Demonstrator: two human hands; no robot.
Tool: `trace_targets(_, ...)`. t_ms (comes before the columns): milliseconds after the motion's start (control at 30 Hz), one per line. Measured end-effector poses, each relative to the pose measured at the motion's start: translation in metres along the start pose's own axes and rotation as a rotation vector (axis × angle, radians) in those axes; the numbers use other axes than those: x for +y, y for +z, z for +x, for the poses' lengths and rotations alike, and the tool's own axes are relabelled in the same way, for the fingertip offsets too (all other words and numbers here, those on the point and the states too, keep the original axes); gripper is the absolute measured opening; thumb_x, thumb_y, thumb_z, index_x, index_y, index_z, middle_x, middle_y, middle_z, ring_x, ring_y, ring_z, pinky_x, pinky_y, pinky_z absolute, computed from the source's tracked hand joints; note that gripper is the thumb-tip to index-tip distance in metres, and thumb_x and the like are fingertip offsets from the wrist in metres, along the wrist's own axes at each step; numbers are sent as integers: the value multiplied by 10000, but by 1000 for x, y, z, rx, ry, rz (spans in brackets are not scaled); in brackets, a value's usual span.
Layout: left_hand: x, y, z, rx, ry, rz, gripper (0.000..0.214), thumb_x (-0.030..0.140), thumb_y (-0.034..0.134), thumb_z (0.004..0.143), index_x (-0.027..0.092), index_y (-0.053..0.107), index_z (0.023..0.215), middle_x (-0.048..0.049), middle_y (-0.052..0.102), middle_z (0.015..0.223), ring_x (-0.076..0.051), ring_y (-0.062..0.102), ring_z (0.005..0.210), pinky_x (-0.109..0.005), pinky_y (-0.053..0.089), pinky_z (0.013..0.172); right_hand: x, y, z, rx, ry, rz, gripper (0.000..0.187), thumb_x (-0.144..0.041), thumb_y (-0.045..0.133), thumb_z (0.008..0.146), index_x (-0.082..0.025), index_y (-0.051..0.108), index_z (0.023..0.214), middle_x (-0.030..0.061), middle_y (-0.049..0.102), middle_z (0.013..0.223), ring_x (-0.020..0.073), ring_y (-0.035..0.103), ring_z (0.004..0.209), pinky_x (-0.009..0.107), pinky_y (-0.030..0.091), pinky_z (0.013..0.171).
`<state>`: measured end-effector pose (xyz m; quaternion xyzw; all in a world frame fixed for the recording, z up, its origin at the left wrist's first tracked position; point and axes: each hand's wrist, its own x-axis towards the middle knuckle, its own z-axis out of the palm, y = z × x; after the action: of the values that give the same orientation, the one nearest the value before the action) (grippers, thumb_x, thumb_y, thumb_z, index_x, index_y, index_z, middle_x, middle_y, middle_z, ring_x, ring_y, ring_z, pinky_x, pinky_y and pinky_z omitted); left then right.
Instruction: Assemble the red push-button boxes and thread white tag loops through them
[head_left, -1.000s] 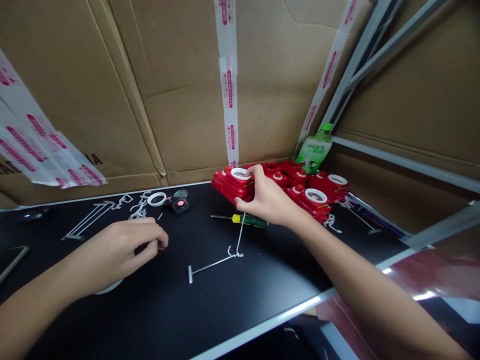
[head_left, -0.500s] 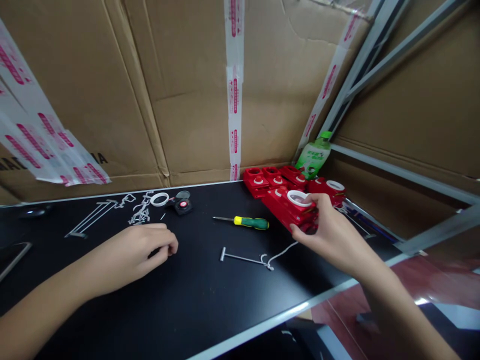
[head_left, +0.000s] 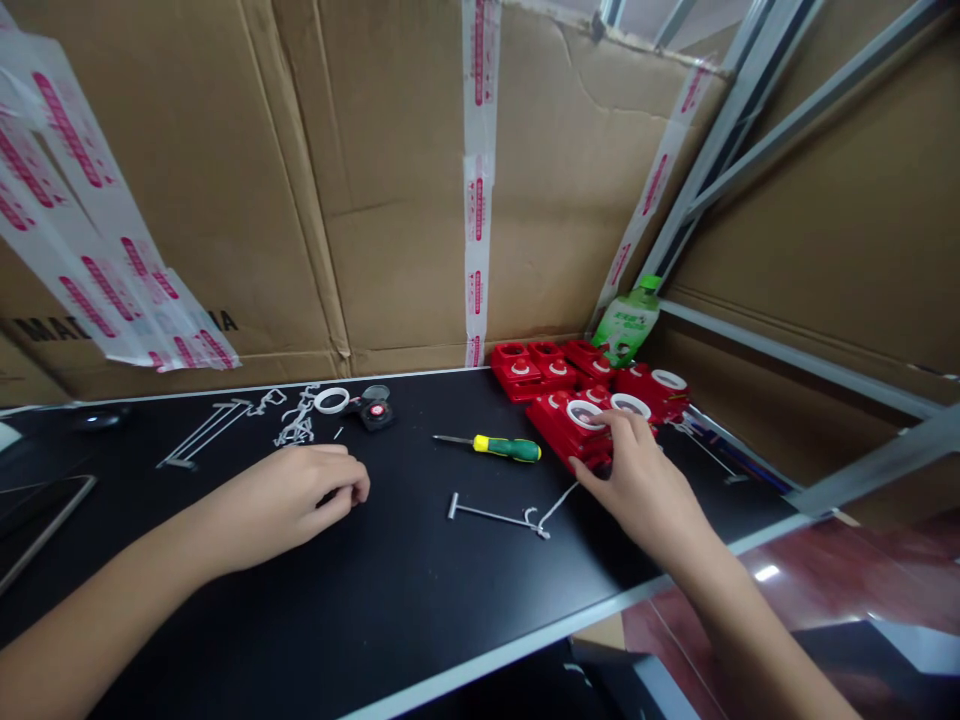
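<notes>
Our right hand (head_left: 637,485) holds a red, boxy housing (head_left: 553,428) topped by a white ring (head_left: 583,415).
Between our thumb and fingers, it sits on the black tabletop (head_left: 375,610); near our thumb, a white cord (head_left: 559,503) leads to a silver, T-ended rod (head_left: 491,516). Our left hand (head_left: 289,500) curls loosely, well apart; we cannot tell whether its fingertips meet. A green-and-yellow-handled screwdriver (head_left: 510,449) lies between our hands.

A green-capped bottle (head_left: 627,325) sits right, probably a mouse (head_left: 101,420) left.
</notes>
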<state>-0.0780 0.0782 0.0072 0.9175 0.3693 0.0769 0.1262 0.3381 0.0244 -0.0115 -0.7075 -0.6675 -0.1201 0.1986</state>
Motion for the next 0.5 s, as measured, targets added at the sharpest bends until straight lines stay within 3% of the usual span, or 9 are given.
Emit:
trace_targets(67, 2, -1, 0, -11, -7, 4, 244, 224, 480, 1014, 257, 715, 960, -8, 718, 959, -187, 688, 862, -317, 479, 808, -7, -4, -9, 150, -93, -5, 455, -329, 644, 964, -136, 548, 1364, 248, 558, 1450, 444, 584, 1340, 578, 571, 998)
trace_targets(133, 3, -1, 0, -31, -12, 12, 251, 227, 470, 1019, 258, 713, 964, -9, 719, 969, -190, 688, 878, -323, 476, 818, -20, -10, -23, 250, -182, 67, 357, -289, 614, 1003, -154, 587, 1332, 223, 598, 1390, 394, 595, 1322, 561, 533, 1088)
trace_targets(167, 3, -1, 0, -40, -15, 16, 254, 229, 465, 1020, 259, 711, 965, -9, 720, 971, -192, 688, 888, -325, 476, 824, -28, -13, -31, 223, -242, 132, 286, -276, 615, 1015, -181, 615, 1285, 191, 635, 1328, 350, 636, 1252, 515, 560, 1061)
trace_targets(267, 2, 0, 0, -54, -26, 25, 254, 230, 460, 1017, 264, 709, 974, -12, 721, 983, -199, 686, 906, -328, 475, 832, -51, -13, -53, -71, -506, 294, 192, -264, 641, 1026, -223, 661, 1213, 125, 695, 1233, 280, 695, 1095, 439, 623, 959)
trace_targets(367, 0, 1, 0, -60, -35, 27, 248, 235, 462, 1017, 272, 705, 982, -10, 720, 993, -201, 683, 914, -330, 475, 837, -63, -3, -63, -142, -524, 277, 207, -209, 623, 1032, -212, 683, 1230, 111, 717, 1179, 274, 708, 993, 447, 646, 866)
trace_targets(500, 0, 2, -1, -68, -39, 25, 240, 233, 461, 1018, 281, 694, 988, 2, 718, 1000, -198, 683, 927, -330, 475, 848, -60, 8, -63, -157, -472, 310, 251, -123, 528, 1047, -202, 703, 1210, 98, 718, 1080, 241, 734, 896, 389, 641, 781)
